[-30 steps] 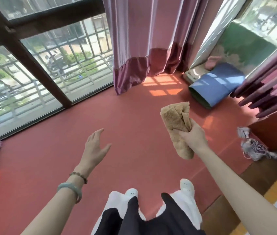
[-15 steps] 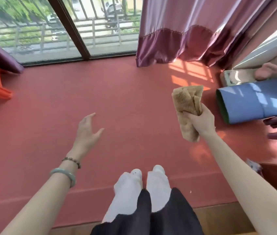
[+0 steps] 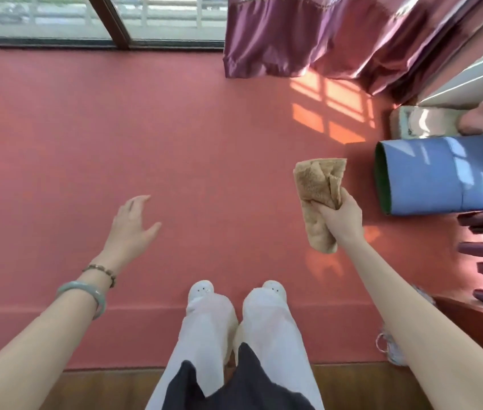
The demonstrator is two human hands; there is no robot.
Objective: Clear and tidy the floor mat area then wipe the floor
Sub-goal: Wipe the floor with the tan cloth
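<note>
Tan cloth [image 3: 320, 199] bunched in the right hand's [image 3: 342, 216] tight grip, the left hand [image 3: 129, 229] spreads empty, fingers loose, above a red floor mat [image 3: 175, 137] beside purple curtains [image 3: 308, 34].

I see a plain salmon-red floor mat [image 3: 175, 128], a tan cloth [image 3: 318, 187], a blue rolled mat [image 3: 441, 179] lined green at right, a mauve curtain [image 3: 308, 34] far off.
</note>
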